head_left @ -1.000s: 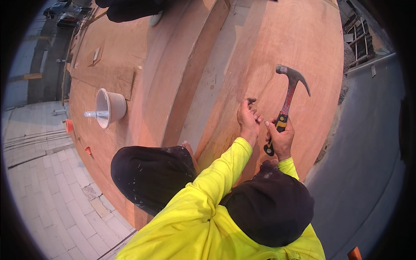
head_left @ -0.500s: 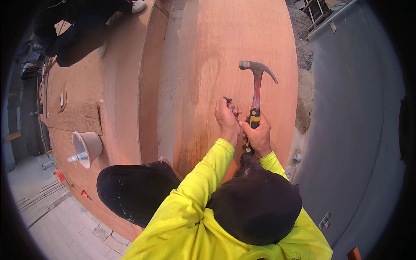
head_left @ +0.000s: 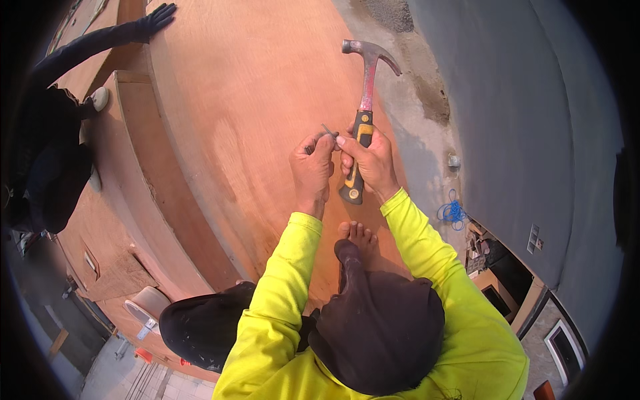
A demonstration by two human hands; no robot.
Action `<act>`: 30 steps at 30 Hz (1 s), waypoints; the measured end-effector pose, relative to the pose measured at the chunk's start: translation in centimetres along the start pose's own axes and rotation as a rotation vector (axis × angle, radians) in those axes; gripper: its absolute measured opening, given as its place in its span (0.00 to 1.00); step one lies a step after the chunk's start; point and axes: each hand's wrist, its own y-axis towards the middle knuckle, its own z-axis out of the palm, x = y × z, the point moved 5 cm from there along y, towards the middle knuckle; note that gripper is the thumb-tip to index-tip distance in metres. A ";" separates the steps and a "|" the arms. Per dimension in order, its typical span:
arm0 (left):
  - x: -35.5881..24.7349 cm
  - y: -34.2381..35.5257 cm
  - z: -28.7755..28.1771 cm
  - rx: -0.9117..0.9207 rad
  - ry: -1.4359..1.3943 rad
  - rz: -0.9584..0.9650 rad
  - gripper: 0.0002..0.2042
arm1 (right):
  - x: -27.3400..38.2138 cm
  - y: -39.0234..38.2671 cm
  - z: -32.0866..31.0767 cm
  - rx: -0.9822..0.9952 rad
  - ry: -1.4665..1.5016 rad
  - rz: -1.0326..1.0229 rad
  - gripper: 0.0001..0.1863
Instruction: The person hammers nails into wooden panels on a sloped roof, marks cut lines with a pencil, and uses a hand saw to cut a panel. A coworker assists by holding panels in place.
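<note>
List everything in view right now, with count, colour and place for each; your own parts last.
hammer: one, red, black and yellow with dark head, in the right hand
thin metal piece: one clear, grey, at the left hand's fingertips
boards: several, reddish-brown, centre and left
bucket: one, whitish, lower left
string: one tangle, blue, right of the hands
wall: one, grey, right side
wall plate: one, pale, on the wall
co-worker: one, dark clothes, upper left
hands: two, bare, centre
sleeves: two, bright yellow, below the hands
trouser legs: two, black, bottom
foot: one clear, bare, below the hands
</note>
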 end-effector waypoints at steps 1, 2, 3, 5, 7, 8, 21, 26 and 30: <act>-0.3 0.7 0.2 0.028 0.059 0.033 0.07 | 0.2 0.5 -0.1 0.003 0.001 0.000 0.16; -0.6 1.4 0.4 0.057 0.117 0.065 0.07 | 0.4 1.0 -0.3 0.006 0.002 0.000 0.16; -0.8 2.2 0.7 0.088 0.175 0.096 0.06 | 0.7 1.3 -0.9 -0.030 -0.073 0.005 0.15; -2.7 4.0 1.1 0.082 0.346 0.210 0.05 | 1.6 2.1 -1.3 -0.083 -0.211 0.000 0.14; -5.7 5.9 1.9 0.089 0.527 0.322 0.03 | 1.5 2.9 -2.8 -0.105 -0.353 -0.031 0.15; -7.2 7.1 2.1 0.086 0.588 0.350 0.03 | 1.8 3.3 -3.6 -0.122 -0.424 -0.051 0.15; -12.7 15.2 4.8 -0.080 0.661 0.572 0.02 | -0.9 1.3 -4.6 -0.231 -0.776 -0.152 0.16; -10.9 21.1 7.7 -0.014 0.679 0.660 0.03 | -1.1 1.2 -4.9 -0.242 -0.743 -0.143 0.14; -11.5 26.5 10.0 0.015 0.811 0.778 0.04 | -0.4 0.6 -5.0 -0.233 -0.728 -0.095 0.13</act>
